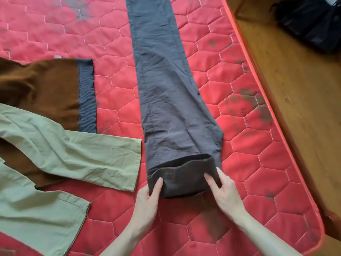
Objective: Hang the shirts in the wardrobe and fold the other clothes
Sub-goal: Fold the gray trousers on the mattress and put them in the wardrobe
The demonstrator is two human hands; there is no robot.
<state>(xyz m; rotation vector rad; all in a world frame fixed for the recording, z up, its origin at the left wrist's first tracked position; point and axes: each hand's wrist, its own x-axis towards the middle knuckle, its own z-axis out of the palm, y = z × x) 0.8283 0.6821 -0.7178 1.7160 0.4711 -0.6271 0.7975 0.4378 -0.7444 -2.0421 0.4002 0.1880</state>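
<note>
Grey trousers point(162, 74) lie lengthwise on the red quilted mattress point(249, 163), legs stacked and running away from me. The near end is turned over into a thick roll point(181, 179). My left hand point(147, 198) grips the roll's left end, thumb on top. My right hand point(226, 191) holds the roll's right end, thumb on top and fingers along its side. A brown knit garment with a grey ribbed hem point(55, 89) lies at the left. A light green shirt point(64, 159) lies spread over it, one sleeve reaching toward the trousers.
The mattress edge runs diagonally at the right, with a wooden bed frame point(287, 85) beyond it. A black bag point(313, 24) sits at the top right. Dark stains mark the mattress in several spots.
</note>
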